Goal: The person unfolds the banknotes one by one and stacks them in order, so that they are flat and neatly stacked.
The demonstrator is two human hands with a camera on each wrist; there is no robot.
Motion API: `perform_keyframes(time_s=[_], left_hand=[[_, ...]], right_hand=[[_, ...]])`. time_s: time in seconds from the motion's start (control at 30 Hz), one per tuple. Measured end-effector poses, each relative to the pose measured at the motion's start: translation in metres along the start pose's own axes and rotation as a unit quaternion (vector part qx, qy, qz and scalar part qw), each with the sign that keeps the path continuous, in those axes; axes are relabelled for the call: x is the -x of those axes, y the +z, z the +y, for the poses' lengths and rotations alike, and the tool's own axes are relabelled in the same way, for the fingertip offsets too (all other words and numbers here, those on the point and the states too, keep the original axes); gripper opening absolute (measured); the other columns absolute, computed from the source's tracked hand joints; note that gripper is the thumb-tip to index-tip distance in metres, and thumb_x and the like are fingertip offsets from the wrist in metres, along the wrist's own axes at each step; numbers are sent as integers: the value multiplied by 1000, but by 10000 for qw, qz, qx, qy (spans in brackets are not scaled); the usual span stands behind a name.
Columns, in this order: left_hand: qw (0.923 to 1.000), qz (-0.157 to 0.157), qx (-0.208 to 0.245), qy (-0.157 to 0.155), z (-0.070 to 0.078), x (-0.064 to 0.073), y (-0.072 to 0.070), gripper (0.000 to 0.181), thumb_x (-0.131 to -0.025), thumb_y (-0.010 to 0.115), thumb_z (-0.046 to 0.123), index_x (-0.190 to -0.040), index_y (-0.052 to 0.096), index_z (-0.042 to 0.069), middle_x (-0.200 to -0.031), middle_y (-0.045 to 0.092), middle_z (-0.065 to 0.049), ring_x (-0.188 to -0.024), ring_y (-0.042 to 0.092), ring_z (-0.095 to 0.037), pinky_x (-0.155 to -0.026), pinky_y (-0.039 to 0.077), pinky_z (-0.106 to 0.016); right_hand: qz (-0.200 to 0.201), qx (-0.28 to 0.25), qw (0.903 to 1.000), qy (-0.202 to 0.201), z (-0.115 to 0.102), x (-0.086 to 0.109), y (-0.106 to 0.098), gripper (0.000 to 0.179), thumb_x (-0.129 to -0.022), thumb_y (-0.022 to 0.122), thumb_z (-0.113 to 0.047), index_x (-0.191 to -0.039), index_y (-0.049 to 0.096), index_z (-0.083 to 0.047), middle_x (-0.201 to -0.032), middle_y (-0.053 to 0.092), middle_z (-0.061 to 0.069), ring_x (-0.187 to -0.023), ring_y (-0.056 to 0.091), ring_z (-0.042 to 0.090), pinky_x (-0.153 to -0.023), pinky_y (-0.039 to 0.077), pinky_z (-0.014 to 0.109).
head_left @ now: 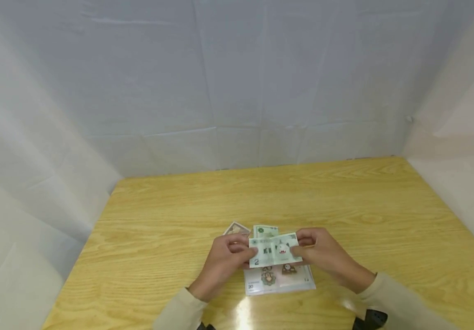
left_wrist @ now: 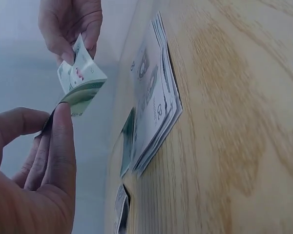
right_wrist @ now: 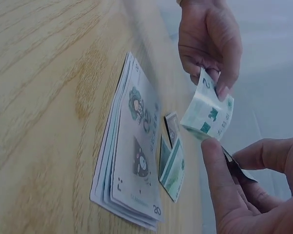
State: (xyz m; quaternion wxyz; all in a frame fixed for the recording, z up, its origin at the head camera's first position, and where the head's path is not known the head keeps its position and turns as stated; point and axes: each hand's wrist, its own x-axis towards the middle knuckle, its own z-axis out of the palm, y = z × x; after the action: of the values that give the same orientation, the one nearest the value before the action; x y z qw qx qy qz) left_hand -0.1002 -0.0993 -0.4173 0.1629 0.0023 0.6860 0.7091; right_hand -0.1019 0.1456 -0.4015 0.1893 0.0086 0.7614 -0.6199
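A pale green banknote marked with a 2 is stretched between both hands above the table, with a crease down its middle. My left hand pinches its left end between thumb and fingers. At the opposite end, my right hand grips it the same way. Below lies a stack of banknotes, the top one printed with 20 and cartoon figures. Behind the stack, another green banknote rests on the table, folded in the right wrist view. Beside that is a brownish banknote, partly covered by my left hand in the head view.
The wooden table has a pale sheet hanging behind it and more sheeting at both sides. Long beige sleeves cover the forearms, and black straps show near the wrists.
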Motion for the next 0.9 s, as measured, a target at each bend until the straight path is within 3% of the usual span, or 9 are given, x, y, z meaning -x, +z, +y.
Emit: perform_keyframes(time_s=[0.17, 0.33, 0.5, 0.7, 0.9], left_hand=[[9997, 7, -232, -82, -2, 2, -8, 22, -87, 75, 0, -102, 63, -10, -91, 74, -17, -74, 70, -18, -69, 65, -35], [9988, -142, -385, -252, -4, 4, -13, 25, -87, 74, -2, -106, 61, -12, -90, 73, -17, -72, 71, -21, -71, 66, -40], [9952, -286, -803, -484, -9, 4, -15, 25, -86, 76, -2, -105, 61, -11, -86, 72, -16, -68, 71, -21, -69, 66, -38], [9855, -478, -1580, -388, -14, 2, -14, 19, -83, 80, 0, -94, 65, -5, -77, 72, -10, -63, 70, -18, -61, 65, -33], [9650, -575, -2557, -112, -15, 0, -10, 18, -80, 83, 1, -81, 65, 1, -67, 68, -4, -56, 67, -17, -51, 61, -27]], right_hand=[[180, -9, 9996, 195, 5, 2, -5, 17, -90, 71, 3, -102, 60, 10, -101, 56, 17, -91, 60, 25, -77, 65, 42], [-173, -30, 9997, 149, 14, 2, -12, 23, -89, 74, 1, -105, 61, 12, -93, 58, 15, -86, 66, 25, -76, 65, 44], [-436, 353, 9983, 123, 24, 1, -14, 17, -89, 77, -7, -89, 65, 6, -82, 63, 11, -75, 67, 23, -68, 66, 41], [-393, 975, 9945, 37, 31, 0, -13, 18, -86, 80, -7, -82, 65, 2, -78, 65, 10, -64, 66, 19, -56, 64, 35], [-417, 1415, 9890, -83, 35, -1, -14, 18, -83, 82, -7, -80, 65, 0, -66, 64, 7, -52, 62, 15, -47, 59, 31]])
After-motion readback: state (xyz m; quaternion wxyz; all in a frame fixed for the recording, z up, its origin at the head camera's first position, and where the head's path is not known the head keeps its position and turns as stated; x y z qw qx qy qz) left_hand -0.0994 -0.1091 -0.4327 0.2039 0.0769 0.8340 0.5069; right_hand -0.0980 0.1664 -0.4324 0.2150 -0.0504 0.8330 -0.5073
